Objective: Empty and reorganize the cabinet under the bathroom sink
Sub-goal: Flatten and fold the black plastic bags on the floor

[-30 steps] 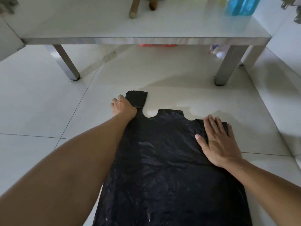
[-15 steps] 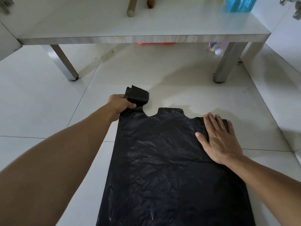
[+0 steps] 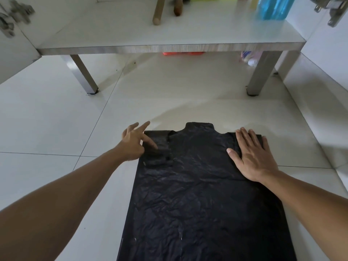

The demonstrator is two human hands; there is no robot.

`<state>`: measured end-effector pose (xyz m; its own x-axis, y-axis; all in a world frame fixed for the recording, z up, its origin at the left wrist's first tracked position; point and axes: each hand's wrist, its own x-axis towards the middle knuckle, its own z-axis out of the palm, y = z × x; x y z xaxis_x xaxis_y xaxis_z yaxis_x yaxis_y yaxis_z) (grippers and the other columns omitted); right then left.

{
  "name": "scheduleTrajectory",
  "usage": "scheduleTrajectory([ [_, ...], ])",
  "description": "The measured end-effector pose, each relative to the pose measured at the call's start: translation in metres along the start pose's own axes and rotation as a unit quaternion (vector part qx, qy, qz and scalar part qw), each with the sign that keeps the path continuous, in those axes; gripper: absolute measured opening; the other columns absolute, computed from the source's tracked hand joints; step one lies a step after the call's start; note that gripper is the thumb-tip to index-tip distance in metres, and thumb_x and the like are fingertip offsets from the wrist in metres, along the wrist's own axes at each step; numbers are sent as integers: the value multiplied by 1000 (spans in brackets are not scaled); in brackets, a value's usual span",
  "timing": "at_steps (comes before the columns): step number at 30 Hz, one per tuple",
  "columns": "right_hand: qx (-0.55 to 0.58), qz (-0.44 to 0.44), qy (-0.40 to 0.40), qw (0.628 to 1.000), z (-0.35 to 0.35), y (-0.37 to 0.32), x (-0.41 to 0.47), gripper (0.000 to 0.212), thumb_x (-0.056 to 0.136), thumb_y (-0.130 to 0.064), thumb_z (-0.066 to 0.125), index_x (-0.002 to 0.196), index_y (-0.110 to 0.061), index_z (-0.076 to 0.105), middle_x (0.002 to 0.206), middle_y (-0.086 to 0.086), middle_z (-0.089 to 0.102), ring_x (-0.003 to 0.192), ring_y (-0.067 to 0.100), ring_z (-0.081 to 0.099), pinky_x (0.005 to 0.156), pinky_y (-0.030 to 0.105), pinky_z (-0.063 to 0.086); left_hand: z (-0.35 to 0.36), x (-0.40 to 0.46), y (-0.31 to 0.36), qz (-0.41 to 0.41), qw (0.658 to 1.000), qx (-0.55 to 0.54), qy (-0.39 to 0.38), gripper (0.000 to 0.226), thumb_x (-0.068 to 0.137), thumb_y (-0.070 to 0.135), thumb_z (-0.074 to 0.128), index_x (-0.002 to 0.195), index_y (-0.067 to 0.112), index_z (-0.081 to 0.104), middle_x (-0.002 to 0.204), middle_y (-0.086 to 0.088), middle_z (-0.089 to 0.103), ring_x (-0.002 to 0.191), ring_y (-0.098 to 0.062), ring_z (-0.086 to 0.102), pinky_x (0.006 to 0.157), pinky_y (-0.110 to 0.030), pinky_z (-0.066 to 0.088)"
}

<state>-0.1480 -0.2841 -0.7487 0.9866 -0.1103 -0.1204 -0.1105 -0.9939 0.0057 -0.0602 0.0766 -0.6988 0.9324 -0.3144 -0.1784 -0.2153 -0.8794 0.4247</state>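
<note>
A black plastic bag lies flat on the white tiled floor in front of me. Its left handle is folded back down onto the bag's body. My left hand sits at the bag's top left corner, fingers spread, with the thumb touching the folded handle. My right hand presses flat, fingers straight, on the bag's top right corner and covers the right handle.
The open cabinet's floor panel stands on metal legs ahead. On it are two wooden handles and a blue bottle. A red object and a small packet lie beneath. Open cabinet doors flank both sides.
My left hand gripped the bag's left handle, lifted it and folded it down onto the bag, then let go with fingers spread. My right hand stayed pressed on the right corner.
</note>
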Motion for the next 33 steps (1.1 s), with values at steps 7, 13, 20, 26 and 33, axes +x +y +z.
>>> scheduleTrajectory([
  [7,10,-1,-35,999,-5,0,2,84,89,-68,-2,157,-20,-7,165,-1,-11,151,20,-12,122,51,-2,13,-23,28,38,982,-1,183,48,68,-17,46,100,11,68,147,-9,45,146,-23,24,120,-41,9],
  [13,1,5,-47,999,-11,-5,-4,77,95,-64,4,156,-21,-11,164,0,-17,150,24,-17,120,54,-9,51,-22,50,7,990,134,36,75,99,55,20,154,11,-2,161,-7,-16,147,-20,-19,120,-42,-10],
  [20,20,-6,-28,999,-3,-4,-12,78,93,-68,5,156,-24,-10,164,-2,-16,150,21,-16,121,52,-5,79,-18,43,20,980,196,17,88,83,74,-4,154,21,-11,161,-1,-19,146,-17,-23,119,-46,-12],
  [26,28,-10,-43,999,-6,-3,-13,79,93,-69,6,157,-24,-10,164,-2,-16,150,21,-17,121,54,-5,77,-16,42,20,982,187,12,94,77,75,-8,154,21,-10,161,-1,-17,147,-17,-21,120,-47,-10],
  [33,99,-5,-60,993,-21,0,-17,68,100,-57,13,157,-25,-4,164,-3,-13,151,22,-14,121,52,-4,63,-22,46,39,994,101,24,70,98,57,18,155,21,0,162,-1,-14,147,-16,-19,119,-47,-11],
])
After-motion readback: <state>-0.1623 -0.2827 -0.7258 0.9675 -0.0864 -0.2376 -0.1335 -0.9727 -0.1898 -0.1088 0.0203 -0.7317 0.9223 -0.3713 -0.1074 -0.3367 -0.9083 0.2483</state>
